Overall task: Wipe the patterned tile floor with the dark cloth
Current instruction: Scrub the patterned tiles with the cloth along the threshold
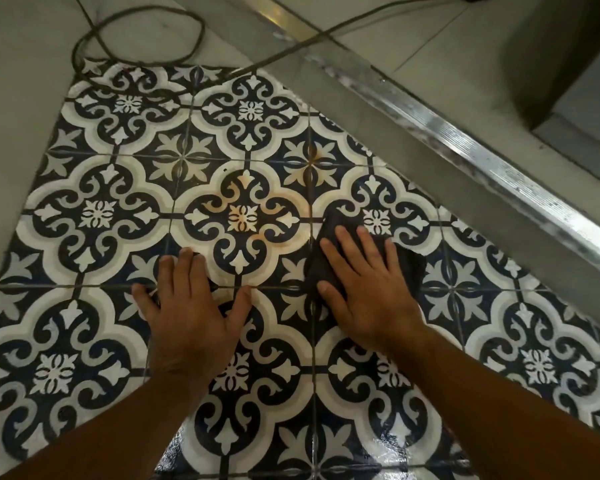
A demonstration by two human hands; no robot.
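The right hand point(371, 289) presses flat, fingers spread, on the dark cloth point(333, 230); the left hand point(191, 306) lies open and empty on the patterned tile floor point(94, 216) nearby.

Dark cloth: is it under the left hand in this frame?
No. The dark cloth lies flat under the right hand, while the left hand presses bare on the patterned tile floor.
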